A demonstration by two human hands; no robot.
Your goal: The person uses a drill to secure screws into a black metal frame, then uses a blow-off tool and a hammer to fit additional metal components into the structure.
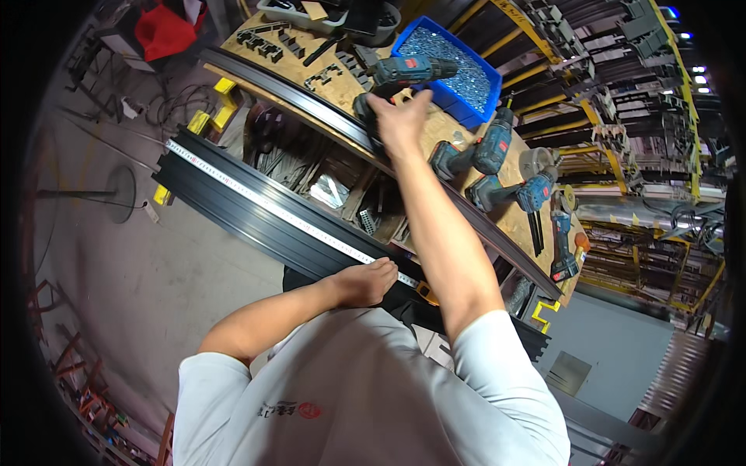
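Close to my body, my left hand (364, 284) is closed, its fingers curled at the edge of a long dark metal profile (241, 221). What those fingers hold, if anything, is hidden. A white tape measure blade (287, 220) lies stretched along the profile and runs up to that hand; its yellow-black case (427, 293) is just to the right. Across the bench, my slightly blurred right hand (400, 126) is wrapped about the handle of a blue-black cordless drill (412, 70). The drill's head points right, beside a blue bin (466, 105) of small metal screws.
More cordless drills (493, 144) (536, 190) stand on the wooden bench (291, 66), with an angle grinder (562, 241) at its right end. A dark rail (311, 109) runs along the bench's near edge. Small black brackets (260, 45) lie far left. Yellow-framed racks (590, 116) hold profiles.
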